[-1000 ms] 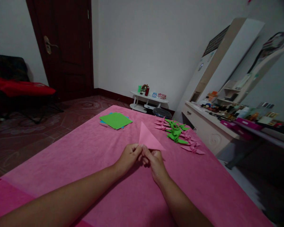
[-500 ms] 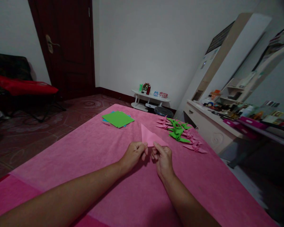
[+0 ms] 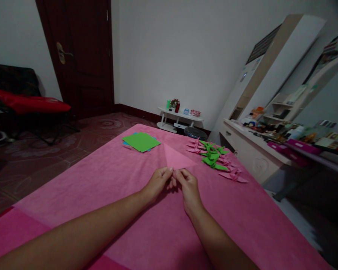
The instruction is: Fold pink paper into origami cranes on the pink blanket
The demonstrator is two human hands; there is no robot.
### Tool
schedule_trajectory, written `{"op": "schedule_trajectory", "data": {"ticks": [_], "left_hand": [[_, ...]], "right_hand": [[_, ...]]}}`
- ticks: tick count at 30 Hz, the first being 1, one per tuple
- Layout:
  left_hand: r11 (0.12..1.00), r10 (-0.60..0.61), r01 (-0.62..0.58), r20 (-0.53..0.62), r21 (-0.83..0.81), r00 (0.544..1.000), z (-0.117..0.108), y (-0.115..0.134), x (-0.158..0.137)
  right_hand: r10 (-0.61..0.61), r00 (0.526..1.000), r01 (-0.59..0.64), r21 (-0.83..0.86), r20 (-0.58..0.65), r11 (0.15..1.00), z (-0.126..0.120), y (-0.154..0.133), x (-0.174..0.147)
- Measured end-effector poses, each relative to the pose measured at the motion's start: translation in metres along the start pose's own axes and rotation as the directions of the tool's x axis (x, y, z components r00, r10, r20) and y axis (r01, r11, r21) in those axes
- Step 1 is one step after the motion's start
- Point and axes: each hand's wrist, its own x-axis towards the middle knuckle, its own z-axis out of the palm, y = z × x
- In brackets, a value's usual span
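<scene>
A pink sheet of origami paper (image 3: 178, 157), folded into a triangle, points away from me over the pink cloth. My left hand (image 3: 160, 181) pinches its near corner between thumb and fingers. Right beside it, my right hand (image 3: 187, 183) is closed on the same corner, thumb and fingertips almost touching those of the left. The fingertips cover that corner. Beyond and to the left lies a stack of square paper (image 3: 141, 141), green on top with blue edges showing. To the right sit several folded paper cranes (image 3: 212, 159), green and pink.
The pink cloth (image 3: 107, 176) covers the surface under my hands. Past its far edge are a white shelf (image 3: 180, 114) with small items and a dark round lid (image 3: 195, 132). A cluttered dressing table (image 3: 250, 142) stands right, a red chair (image 3: 30, 104) left.
My right hand has moved left, up against my left hand. The paper has turned slightly and now shows as a wider, smoother triangle. The view has shifted very little.
</scene>
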Motion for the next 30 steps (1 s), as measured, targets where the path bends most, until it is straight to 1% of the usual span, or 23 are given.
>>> {"op": "schedule_trajectory", "data": {"ticks": [3,4,6,8,10,13,18,22,24,28,30], "left_hand": [[0.997,-0.048,0.043,0.072,0.064,0.996,0.0,-0.001,0.0],[0.995,-0.055,0.049,0.073,0.088,0.996,-0.001,-0.001,0.0],[0.991,-0.042,0.039,0.014,0.127,0.999,-0.002,-0.001,0.001],[0.99,-0.024,0.033,-0.071,0.134,0.997,-0.003,0.0,0.002],[0.992,-0.024,0.038,-0.118,0.117,0.993,-0.005,0.001,0.002],[0.997,-0.013,0.023,-0.123,0.073,0.992,-0.007,-0.001,0.003],[1.0,0.003,-0.006,-0.142,-0.021,0.99,-0.01,-0.009,0.007],[0.999,0.012,-0.02,-0.156,-0.048,0.988,-0.011,-0.01,0.008],[0.999,0.008,-0.015,-0.17,-0.038,0.985,-0.01,-0.008,0.007],[1.0,-0.014,0.008,-0.192,-0.03,0.981,-0.006,-0.004,0.004],[1.0,-0.022,0.024,-0.205,0.008,0.978,-0.006,-0.002,0.003]], "right_hand": [[-0.012,0.998,0.01,-0.041,-0.055,0.999,-0.007,0.002,0.001],[-0.014,0.996,0.008,-0.066,-0.089,0.998,-0.012,0.003,0.001],[-0.036,0.985,0.013,-0.131,-0.17,0.991,-0.022,0.006,0.003],[-0.047,0.975,0.006,-0.186,-0.215,0.983,-0.028,0.009,0.005],[-0.008,0.981,-0.031,-0.197,-0.195,0.98,-0.029,0.011,0.007],[0.061,0.991,-0.081,-0.169,-0.122,0.982,-0.025,0.013,0.007],[0.054,0.995,-0.067,-0.17,-0.08,0.983,-0.017,0.012,0.006],[0.097,0.994,-0.101,-0.11,-0.043,0.989,-0.012,0.014,0.004],[0.095,0.994,-0.099,-0.101,-0.044,0.99,-0.01,0.014,0.003],[0.038,0.996,-0.051,-0.153,-0.084,0.987,-0.008,0.013,0.001],[0.02,0.995,-0.038,-0.178,-0.1,0.983,-0.007,0.011,0.0]]}}
